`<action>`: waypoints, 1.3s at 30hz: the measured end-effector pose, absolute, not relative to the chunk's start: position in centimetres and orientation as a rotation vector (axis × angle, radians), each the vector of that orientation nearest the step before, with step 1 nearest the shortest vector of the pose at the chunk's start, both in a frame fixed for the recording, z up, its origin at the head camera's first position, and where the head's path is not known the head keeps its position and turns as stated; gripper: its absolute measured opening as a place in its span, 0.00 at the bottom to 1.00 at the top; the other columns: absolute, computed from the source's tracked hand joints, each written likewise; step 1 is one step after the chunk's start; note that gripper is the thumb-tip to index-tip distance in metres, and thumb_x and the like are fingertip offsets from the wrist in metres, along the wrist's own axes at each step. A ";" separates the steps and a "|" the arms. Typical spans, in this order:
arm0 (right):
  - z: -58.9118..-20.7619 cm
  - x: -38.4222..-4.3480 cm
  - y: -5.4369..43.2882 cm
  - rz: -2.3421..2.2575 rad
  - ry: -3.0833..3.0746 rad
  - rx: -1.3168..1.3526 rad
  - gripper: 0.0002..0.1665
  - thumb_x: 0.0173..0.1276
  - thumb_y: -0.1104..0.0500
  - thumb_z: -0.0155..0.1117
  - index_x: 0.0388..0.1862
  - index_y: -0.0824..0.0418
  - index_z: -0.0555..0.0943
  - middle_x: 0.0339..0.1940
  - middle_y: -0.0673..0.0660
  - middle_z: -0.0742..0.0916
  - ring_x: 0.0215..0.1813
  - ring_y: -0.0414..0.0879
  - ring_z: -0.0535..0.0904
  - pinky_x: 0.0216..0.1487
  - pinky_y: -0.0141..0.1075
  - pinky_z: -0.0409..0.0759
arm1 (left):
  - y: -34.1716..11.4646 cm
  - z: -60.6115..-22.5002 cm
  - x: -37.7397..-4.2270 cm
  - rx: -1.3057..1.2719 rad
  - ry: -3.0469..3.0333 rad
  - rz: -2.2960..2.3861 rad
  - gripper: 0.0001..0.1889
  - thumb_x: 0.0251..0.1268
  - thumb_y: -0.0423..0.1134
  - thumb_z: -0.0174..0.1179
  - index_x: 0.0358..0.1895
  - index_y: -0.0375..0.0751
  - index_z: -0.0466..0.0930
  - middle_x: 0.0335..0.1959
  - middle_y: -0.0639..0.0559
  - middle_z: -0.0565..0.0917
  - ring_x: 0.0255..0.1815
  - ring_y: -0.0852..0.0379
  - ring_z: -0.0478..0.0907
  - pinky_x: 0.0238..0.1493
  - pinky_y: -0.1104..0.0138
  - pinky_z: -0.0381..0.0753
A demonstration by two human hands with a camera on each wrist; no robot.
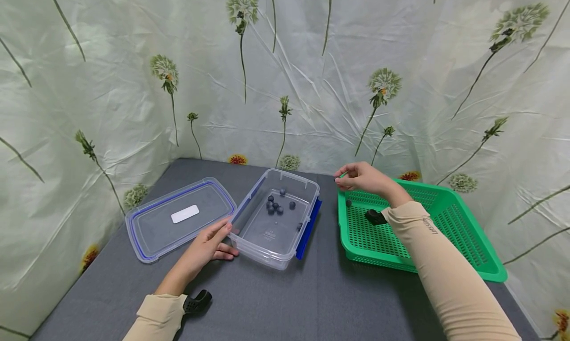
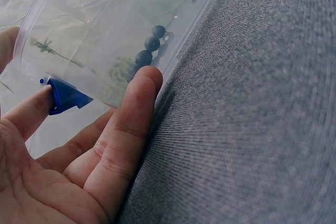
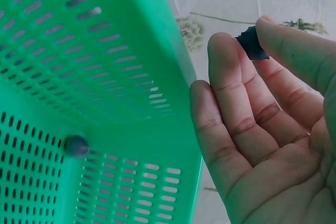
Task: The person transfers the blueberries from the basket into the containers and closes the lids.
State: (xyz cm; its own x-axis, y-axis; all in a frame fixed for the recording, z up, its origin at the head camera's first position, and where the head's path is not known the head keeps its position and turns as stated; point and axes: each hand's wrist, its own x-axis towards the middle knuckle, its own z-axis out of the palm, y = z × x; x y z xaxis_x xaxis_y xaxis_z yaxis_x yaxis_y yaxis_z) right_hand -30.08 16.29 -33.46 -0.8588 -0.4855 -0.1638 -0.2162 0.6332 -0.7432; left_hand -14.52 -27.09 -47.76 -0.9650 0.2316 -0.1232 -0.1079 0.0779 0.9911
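Note:
A clear plastic food container point(image 1: 267, 247) with a blue side latch point(image 1: 308, 229) stands on the table, several blueberries point(image 1: 275, 206) lying inside. My left hand point(image 1: 207, 247) holds its near left corner, thumb at the rim and fingers along the outer wall. In the left wrist view, one finger touches a blue latch point(image 2: 65, 97). Over the left rim of a green basket point(image 1: 343, 227), my right hand point(image 1: 362, 177) pinches one blueberry point(image 3: 253, 44) between thumb and fingertips. Another blueberry point(image 3: 77, 147) rests in the basket's corner.
To the left of the container, its clear lid point(image 1: 178, 232) with a blue seal and white label lies on the grey tablecloth point(image 1: 267, 306). A floral curtain point(image 1: 303, 83) hangs behind and beside the table. Each wrist wears a black camera mount point(image 1: 198, 301).

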 end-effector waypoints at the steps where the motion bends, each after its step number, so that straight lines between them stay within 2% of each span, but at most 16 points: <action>1: -33.5 -30.2 16.2 -1.087 2.500 -0.561 0.22 0.84 0.55 0.63 0.66 0.68 0.80 0.52 0.65 0.91 0.58 0.58 0.89 0.69 0.58 0.83 | -27.1 -47.8 -14.5 0.118 2.107 1.976 0.33 0.90 0.51 0.48 0.86 0.38 0.55 0.75 0.24 0.70 0.41 0.56 0.92 0.45 0.66 0.92; 4: -33.7 -30.3 15.8 -1.117 2.483 -0.560 0.21 0.84 0.56 0.63 0.67 0.69 0.80 0.53 0.65 0.91 0.58 0.57 0.90 0.68 0.57 0.84 | -27.2 -47.9 -14.6 0.109 2.106 1.974 0.33 0.90 0.52 0.48 0.86 0.39 0.55 0.76 0.25 0.70 0.41 0.56 0.92 0.45 0.66 0.92; 8: -33.9 -30.4 15.1 -1.133 2.479 -0.570 0.22 0.84 0.55 0.63 0.67 0.69 0.80 0.53 0.64 0.91 0.55 0.51 0.90 0.65 0.53 0.87 | -27.2 -47.9 -14.6 0.113 2.111 1.965 0.33 0.90 0.52 0.48 0.86 0.39 0.56 0.75 0.25 0.70 0.41 0.56 0.92 0.46 0.66 0.92; 17: -34.6 -30.5 13.3 -1.117 2.503 -0.614 0.23 0.83 0.54 0.64 0.68 0.67 0.81 0.46 0.58 0.92 0.49 0.46 0.90 0.61 0.52 0.89 | -27.2 -47.6 -14.5 0.145 2.114 1.963 0.33 0.90 0.51 0.47 0.86 0.37 0.54 0.76 0.25 0.70 0.42 0.57 0.92 0.46 0.66 0.92; 23: -35.2 -30.6 12.0 -1.111 2.481 -0.654 0.23 0.83 0.54 0.64 0.68 0.66 0.81 0.49 0.65 0.91 0.46 0.43 0.89 0.55 0.43 0.89 | -27.2 -47.6 -14.5 0.147 2.105 1.970 0.33 0.90 0.51 0.47 0.86 0.37 0.54 0.76 0.24 0.69 0.42 0.57 0.92 0.46 0.66 0.92; 25: -35.4 -30.6 11.7 -1.114 2.470 -0.658 0.22 0.83 0.54 0.64 0.68 0.65 0.81 0.50 0.67 0.91 0.46 0.44 0.89 0.54 0.41 0.88 | -27.3 -47.6 -14.5 0.158 2.100 1.972 0.34 0.91 0.50 0.47 0.86 0.36 0.53 0.77 0.23 0.68 0.42 0.57 0.92 0.46 0.66 0.92; 28: -35.5 -30.6 11.1 -1.124 2.456 -0.659 0.22 0.83 0.54 0.64 0.68 0.65 0.81 0.50 0.67 0.90 0.49 0.52 0.89 0.54 0.41 0.88 | -27.3 -47.5 -14.6 0.153 2.096 1.979 0.34 0.91 0.50 0.47 0.86 0.36 0.53 0.77 0.23 0.68 0.41 0.57 0.92 0.46 0.66 0.92; 32: -35.8 -30.5 10.3 -1.144 2.419 -0.669 0.21 0.83 0.56 0.63 0.68 0.66 0.81 0.46 0.60 0.91 0.54 0.61 0.88 0.58 0.49 0.88 | -27.2 -47.5 -14.6 0.142 2.093 1.976 0.34 0.90 0.50 0.47 0.87 0.37 0.53 0.77 0.23 0.69 0.41 0.57 0.92 0.46 0.66 0.92; 35: -35.9 -30.5 9.6 -1.159 2.384 -0.690 0.21 0.83 0.57 0.63 0.67 0.66 0.81 0.43 0.55 0.91 0.54 0.62 0.87 0.62 0.57 0.86 | -27.2 -47.4 -14.6 0.138 2.093 1.973 0.33 0.90 0.50 0.48 0.86 0.37 0.54 0.77 0.24 0.69 0.41 0.57 0.92 0.46 0.65 0.92; 37: -36.0 -30.4 9.0 -1.161 2.367 -0.708 0.20 0.83 0.57 0.63 0.67 0.65 0.81 0.41 0.54 0.91 0.52 0.63 0.87 0.61 0.59 0.85 | -27.1 -47.3 -14.5 0.138 2.094 1.974 0.33 0.90 0.50 0.48 0.86 0.37 0.54 0.77 0.24 0.69 0.41 0.57 0.92 0.46 0.65 0.92; 39: -36.1 -30.4 8.5 -1.157 2.358 -0.727 0.19 0.83 0.57 0.64 0.66 0.65 0.82 0.40 0.55 0.91 0.50 0.63 0.86 0.58 0.56 0.86 | -27.1 -47.3 -14.5 0.136 2.095 1.974 0.33 0.90 0.50 0.48 0.86 0.37 0.55 0.77 0.24 0.69 0.41 0.56 0.92 0.46 0.65 0.92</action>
State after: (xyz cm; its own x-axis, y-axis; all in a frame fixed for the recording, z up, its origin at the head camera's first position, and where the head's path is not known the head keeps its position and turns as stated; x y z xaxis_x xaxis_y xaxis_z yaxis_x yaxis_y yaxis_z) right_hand -30.41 8.51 -36.11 -0.7784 -0.6135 -0.1331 -0.2701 0.5187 -0.8112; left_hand -14.52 -27.13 -47.31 -0.9620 0.2434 -0.1235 -0.1087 0.0732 0.9914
